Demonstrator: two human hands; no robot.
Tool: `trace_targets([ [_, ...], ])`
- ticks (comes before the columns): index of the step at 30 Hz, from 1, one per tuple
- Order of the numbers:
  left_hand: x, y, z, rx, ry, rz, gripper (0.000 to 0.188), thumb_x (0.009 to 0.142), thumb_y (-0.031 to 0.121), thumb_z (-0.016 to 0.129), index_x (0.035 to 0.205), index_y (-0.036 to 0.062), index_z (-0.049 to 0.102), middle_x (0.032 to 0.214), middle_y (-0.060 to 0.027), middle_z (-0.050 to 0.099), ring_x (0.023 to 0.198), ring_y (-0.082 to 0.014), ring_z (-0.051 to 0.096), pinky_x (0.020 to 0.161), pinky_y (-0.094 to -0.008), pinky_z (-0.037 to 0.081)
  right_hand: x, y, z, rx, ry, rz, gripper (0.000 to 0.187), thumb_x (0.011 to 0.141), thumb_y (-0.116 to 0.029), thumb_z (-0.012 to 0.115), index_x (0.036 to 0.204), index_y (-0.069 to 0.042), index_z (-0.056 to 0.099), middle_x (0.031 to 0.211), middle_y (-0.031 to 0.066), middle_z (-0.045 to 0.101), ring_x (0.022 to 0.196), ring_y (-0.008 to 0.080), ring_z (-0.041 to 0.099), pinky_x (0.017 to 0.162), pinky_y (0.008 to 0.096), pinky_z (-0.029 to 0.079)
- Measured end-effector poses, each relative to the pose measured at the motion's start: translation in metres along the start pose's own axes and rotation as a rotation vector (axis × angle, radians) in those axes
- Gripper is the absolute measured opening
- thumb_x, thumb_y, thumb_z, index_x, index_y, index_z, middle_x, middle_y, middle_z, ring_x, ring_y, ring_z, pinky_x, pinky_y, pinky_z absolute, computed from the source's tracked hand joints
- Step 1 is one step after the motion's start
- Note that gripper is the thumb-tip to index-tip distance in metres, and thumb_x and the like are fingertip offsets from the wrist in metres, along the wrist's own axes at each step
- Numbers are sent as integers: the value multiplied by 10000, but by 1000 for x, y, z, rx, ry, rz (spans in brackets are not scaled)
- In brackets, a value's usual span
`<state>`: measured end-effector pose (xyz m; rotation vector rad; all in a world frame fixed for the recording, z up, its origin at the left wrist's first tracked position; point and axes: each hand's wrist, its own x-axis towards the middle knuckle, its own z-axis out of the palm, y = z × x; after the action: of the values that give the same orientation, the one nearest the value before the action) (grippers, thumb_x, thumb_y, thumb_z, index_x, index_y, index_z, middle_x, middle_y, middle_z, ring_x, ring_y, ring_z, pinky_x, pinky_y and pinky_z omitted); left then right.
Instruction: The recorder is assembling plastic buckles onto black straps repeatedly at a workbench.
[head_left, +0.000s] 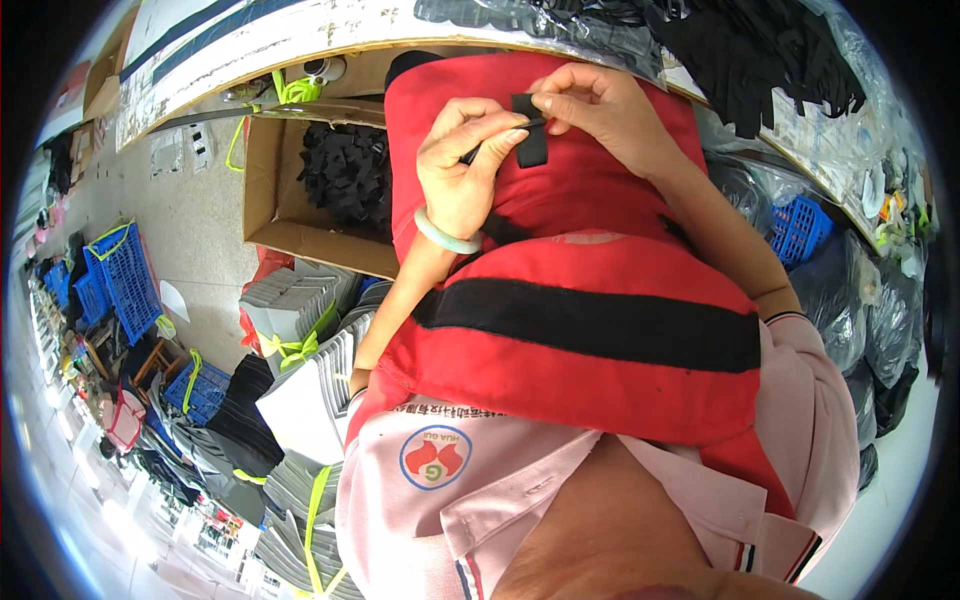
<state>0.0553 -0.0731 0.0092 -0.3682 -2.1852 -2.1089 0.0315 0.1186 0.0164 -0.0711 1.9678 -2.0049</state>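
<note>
Over my lap, covered by a red apron [620, 180], I hold a short black fabric strip [532, 152]. My left hand [462, 150], with a pale green bangle on its wrist, is closed in a pinch at the strip's left side. A narrow dark piece shows under its fingers; whether it belongs to the strip I cannot tell. Thumb and finger of my right hand [597, 108] pinch the strip's upper end. The lower end hangs free against the apron. Left of my left hand, many small black pieces [345, 175] lie in an open cardboard box [320, 248].
A worktable [370, 28] edges the far side, with black strips [765, 60] piled at its right. Stacks of grey sheets [300, 300] tied with yellow-green bands stand at my left. Blue baskets [125, 280] stand farther left. Filled plastic bags [840, 300] crowd my right.
</note>
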Motion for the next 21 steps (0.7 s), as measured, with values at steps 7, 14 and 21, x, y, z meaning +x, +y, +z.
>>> trace_targets([
  [7,-4,22,-19,50,-141,-101,126,765,-41,704,886,-6,709,869,-70,624,810,-163,597,722,-259,481,5,11,15,185,-29,8,122,889,-63,628,963,-24,539,890,52,635,761,94,607,706,227,507],
  [14,-43,18,-158,250,197,-554,198,852,62,667,1041,4,672,913,-58,650,770,-161,586,705,-267,483,-6,-9,11,-215,-111,-101,145,902,-98,608,1032,-33,623,922,48,654,797,100,615,733,234,494],
  [21,-68,-42,-159,-815,273,-549,413,902,-2,546,1306,21,463,1251,-175,548,1055,-279,598,882,-357,520,3,-2,-117,-1272,519,-291,301,815,-173,629,1113,-139,652,1089,83,636,1040,276,569,902,377,468],
])
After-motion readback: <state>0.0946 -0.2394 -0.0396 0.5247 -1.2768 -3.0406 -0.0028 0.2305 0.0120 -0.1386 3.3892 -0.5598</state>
